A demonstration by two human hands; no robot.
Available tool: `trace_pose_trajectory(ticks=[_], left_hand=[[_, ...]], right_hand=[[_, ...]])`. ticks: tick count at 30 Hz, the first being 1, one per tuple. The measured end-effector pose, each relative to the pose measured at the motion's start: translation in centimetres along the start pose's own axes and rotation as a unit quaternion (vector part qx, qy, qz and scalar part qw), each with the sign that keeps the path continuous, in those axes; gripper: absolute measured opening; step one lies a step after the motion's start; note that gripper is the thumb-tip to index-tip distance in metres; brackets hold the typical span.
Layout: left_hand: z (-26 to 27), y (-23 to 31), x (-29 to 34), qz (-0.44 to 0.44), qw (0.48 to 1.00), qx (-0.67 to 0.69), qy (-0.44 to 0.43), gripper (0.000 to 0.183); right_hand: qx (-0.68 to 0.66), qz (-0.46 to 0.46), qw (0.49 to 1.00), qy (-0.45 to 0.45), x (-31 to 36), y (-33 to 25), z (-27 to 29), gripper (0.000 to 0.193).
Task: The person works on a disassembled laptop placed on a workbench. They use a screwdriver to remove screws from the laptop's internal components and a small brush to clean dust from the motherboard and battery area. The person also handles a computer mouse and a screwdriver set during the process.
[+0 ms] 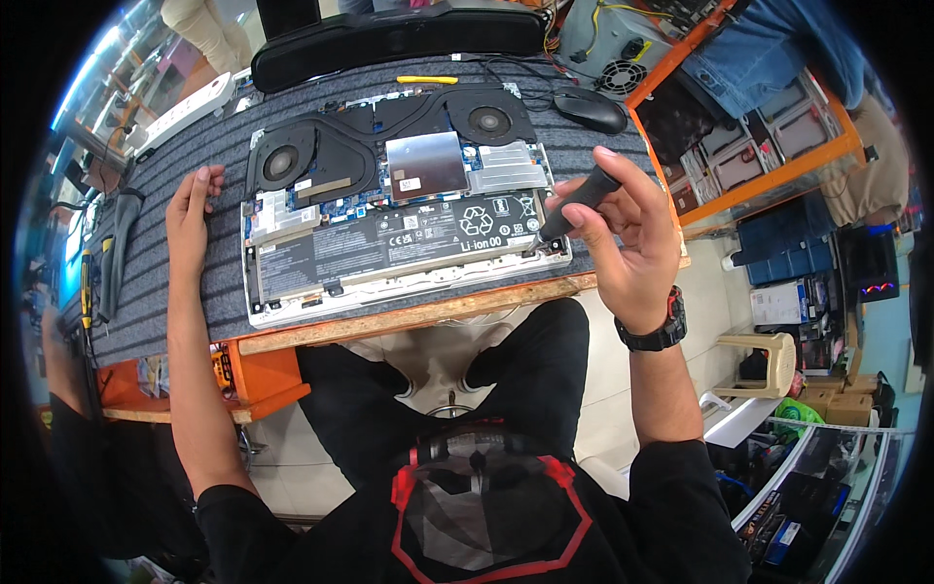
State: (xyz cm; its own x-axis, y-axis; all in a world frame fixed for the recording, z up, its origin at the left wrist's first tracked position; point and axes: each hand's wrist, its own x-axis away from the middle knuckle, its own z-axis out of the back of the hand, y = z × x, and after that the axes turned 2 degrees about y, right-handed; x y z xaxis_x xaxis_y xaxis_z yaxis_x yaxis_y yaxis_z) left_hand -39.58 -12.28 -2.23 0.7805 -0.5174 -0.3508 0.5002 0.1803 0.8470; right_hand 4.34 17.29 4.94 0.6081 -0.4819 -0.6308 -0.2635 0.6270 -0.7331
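An opened laptop base (268, 310) lies on the ribbed grey mat, its inside facing up. It shows two round fans, a metal plate (426, 165) in the middle and a wide black battery (360, 243) along the near side. My right hand (632, 234) is closed around the dark handle of a screwdriver (582, 200). The screwdriver is tilted, its lower end at the near right corner of the laptop, beside the battery; the tip is too small to make out. My left hand (193, 216) rests on the mat left of the laptop, fingers loosely apart, holding nothing.
A yellow strip-like tool (427, 80) and a black mouse (592, 110) lie behind the laptop, before a long black bar (399, 47). On the left are a white power strip (195, 112), grey-handled pliers (117, 243) and a yellow-black screwdriver (87, 292). A person in jeans (778, 58) stands beyond an orange-framed case.
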Motion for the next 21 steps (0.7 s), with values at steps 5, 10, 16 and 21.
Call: trace_pose_trajectory(ticks=[5,10,16,21], left_hand=[[-0.2,0.4,0.2,0.002,1.0,0.007,-0.002,0.044],[-0.1,0.4,0.1,0.007,1.0,0.004,0.001,0.044],[-0.3,0.3,0.0,0.009,1.0,0.009,-0.003,0.044],[-0.2,0.5,0.1,0.012,1.0,0.001,-0.002,0.045]], right_hand=[[0.041,0.058,0.997,-0.02,-0.3,-0.1,0.0,0.053],[0.031,0.046,0.998,-0.003,-0.2,0.0,-0.1,0.054],[0.06,0.078,0.995,0.016,0.3,0.3,-0.5,0.059],[0.145,0.176,0.972,0.048,0.1,0.4,-0.9,0.066]])
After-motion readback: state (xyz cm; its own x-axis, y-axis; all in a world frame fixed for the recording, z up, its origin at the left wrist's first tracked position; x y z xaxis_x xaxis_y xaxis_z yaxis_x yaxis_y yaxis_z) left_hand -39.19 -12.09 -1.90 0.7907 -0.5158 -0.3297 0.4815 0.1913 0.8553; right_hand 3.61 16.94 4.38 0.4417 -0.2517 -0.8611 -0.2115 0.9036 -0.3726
